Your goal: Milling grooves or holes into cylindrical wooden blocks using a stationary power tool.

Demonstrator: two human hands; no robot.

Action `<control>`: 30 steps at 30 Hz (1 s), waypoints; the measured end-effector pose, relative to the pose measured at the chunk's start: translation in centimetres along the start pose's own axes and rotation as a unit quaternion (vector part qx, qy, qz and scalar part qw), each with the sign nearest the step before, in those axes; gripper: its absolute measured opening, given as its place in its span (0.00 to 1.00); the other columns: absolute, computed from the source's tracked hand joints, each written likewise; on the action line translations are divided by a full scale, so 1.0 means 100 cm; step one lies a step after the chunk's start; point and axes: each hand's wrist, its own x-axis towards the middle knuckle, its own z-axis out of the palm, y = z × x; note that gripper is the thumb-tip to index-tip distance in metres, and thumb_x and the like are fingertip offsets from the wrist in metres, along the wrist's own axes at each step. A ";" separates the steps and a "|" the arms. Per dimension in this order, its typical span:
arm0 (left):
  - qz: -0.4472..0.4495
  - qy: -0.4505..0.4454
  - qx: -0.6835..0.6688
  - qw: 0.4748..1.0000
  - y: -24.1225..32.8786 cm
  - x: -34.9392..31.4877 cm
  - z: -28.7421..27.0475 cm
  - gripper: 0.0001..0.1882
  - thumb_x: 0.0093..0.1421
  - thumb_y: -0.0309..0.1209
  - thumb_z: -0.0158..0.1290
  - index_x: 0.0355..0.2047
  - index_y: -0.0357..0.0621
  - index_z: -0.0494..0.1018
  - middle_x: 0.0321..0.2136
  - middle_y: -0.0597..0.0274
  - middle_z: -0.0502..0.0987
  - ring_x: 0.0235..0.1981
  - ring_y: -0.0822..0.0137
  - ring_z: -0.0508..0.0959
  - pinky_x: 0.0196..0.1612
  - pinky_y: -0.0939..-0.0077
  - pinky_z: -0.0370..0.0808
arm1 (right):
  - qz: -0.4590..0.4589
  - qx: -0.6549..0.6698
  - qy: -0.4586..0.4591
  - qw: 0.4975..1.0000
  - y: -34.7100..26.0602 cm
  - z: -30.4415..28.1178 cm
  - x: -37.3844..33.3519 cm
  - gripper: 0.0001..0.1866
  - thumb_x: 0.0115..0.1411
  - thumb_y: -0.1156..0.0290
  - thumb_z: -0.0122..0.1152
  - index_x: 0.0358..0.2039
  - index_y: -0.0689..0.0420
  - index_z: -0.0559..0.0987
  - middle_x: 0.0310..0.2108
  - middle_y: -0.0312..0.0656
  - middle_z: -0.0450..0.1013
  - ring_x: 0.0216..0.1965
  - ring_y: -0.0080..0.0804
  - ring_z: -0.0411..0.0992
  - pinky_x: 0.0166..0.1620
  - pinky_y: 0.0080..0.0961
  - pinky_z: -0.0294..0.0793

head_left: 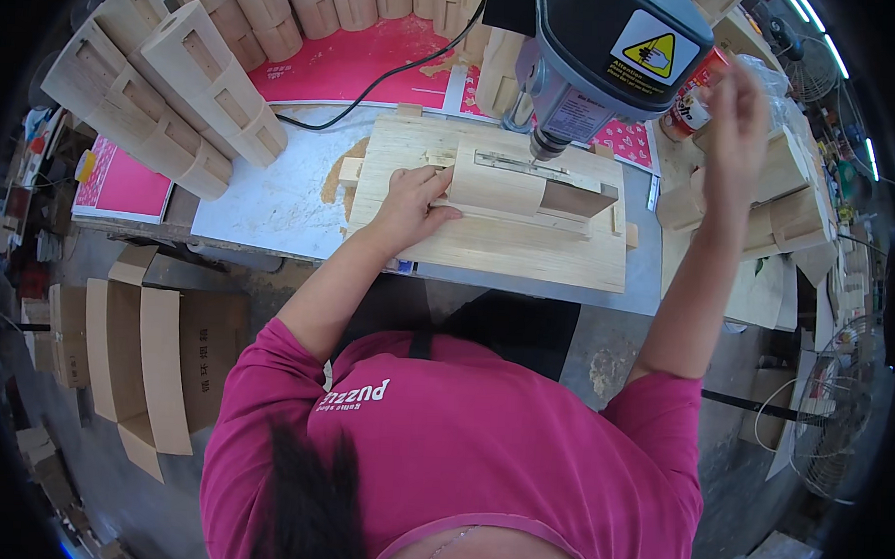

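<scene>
A pale wooden piece [505, 189] with a rounded top and a long slot lies on a flat wooden board [527, 258] under a drill press [598, 53]. Its chuck [548, 145] is just over the slot; whether the bit touches the wood cannot be made out. My left hand [411, 207] grips the left end of the piece, thumb along the near side. Raised at the right of the drill press, my right hand [737, 122] is smeared by motion. It is beside a red and white can [688, 110], and anything in its fingers is hidden.
Tall slotted wooden pieces [213, 84] stand at the left, with several more along the back. Other wooden pieces [781, 193] lie at the right. A black cable [375, 83] crosses the bench. An open cardboard box [159, 368] sits on the floor at left; a fan [832, 421] stands at right.
</scene>
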 end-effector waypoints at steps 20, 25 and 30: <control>0.008 -0.003 0.009 1.000 0.001 0.002 0.000 0.31 0.45 0.36 0.60 0.50 0.46 0.65 0.25 0.65 0.68 0.31 0.64 0.69 0.38 0.68 0.58 | -0.016 -0.132 0.011 0.991 -0.028 0.025 -0.118 0.07 0.58 0.77 0.49 0.32 0.64 0.76 0.16 0.43 0.65 0.17 0.29 0.63 0.23 0.23 0.62; 0.010 0.002 0.008 1.000 0.004 0.003 0.000 0.30 0.44 0.35 0.60 0.50 0.45 0.66 0.25 0.64 0.68 0.31 0.63 0.69 0.38 0.68 0.58 | -0.020 -0.101 0.023 0.994 0.003 0.044 -0.136 0.08 0.56 0.79 0.50 0.34 0.64 0.77 0.17 0.42 0.65 0.18 0.28 0.63 0.23 0.22 0.62; 0.000 -0.004 0.011 1.000 0.002 0.001 0.000 0.30 0.44 0.36 0.60 0.49 0.45 0.67 0.25 0.65 0.69 0.30 0.63 0.70 0.38 0.68 0.58 | -0.116 -0.131 0.019 0.984 -0.010 0.030 -0.121 0.05 0.56 0.79 0.51 0.29 0.64 0.76 0.16 0.42 0.64 0.18 0.27 0.62 0.22 0.22 0.60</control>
